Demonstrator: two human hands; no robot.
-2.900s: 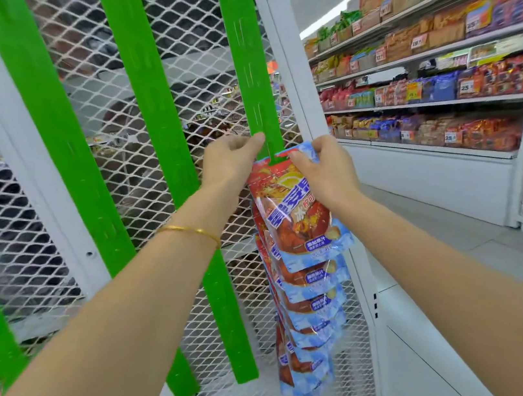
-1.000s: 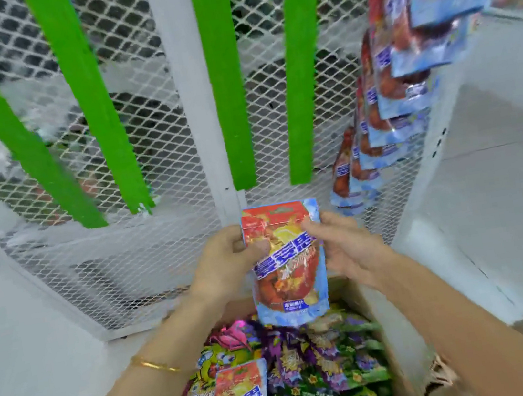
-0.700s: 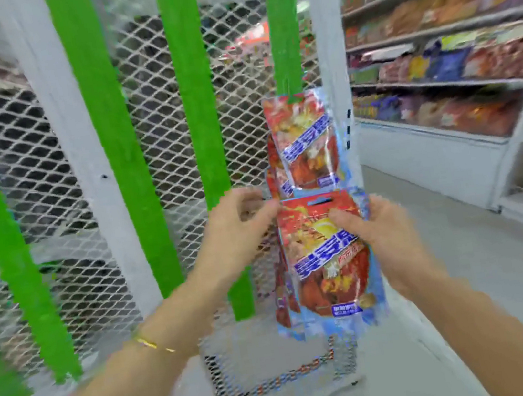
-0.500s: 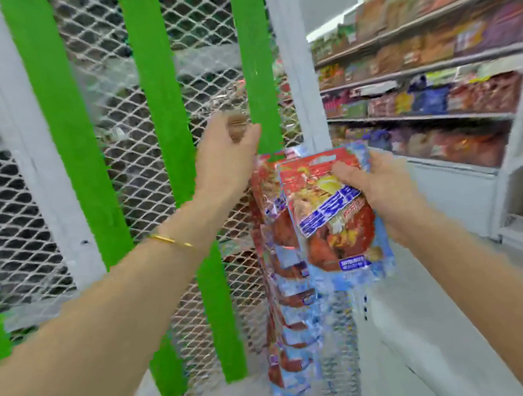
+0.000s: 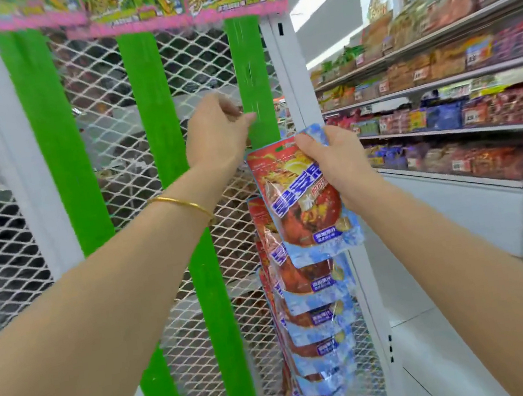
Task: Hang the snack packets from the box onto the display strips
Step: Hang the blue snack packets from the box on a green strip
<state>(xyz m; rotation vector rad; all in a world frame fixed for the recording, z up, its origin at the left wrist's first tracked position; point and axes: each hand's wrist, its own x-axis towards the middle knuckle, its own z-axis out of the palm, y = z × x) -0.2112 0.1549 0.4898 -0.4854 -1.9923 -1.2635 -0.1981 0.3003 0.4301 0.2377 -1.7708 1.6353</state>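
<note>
Fingers [image 5: 235,113] of left hand [image 5: 215,133] curled, thumb and tips pinching left edge of rightmost display strip [image 5: 251,73], forearm raised. Right hand [image 5: 332,156] fingers curled round top right corner of snack packet [image 5: 306,211]. Packet tilted, just below-right of left fingertips, overlapping hung packets [image 5: 312,295].

Red-blue snack packet [image 5: 305,204] — tilted, beside green display strip [image 5: 252,77].

Grocery shop aisle, long shelves [image 5: 458,73] packed with snack goods, price tags [image 5: 420,74], mesh display rack [image 5: 200,71]
</note>
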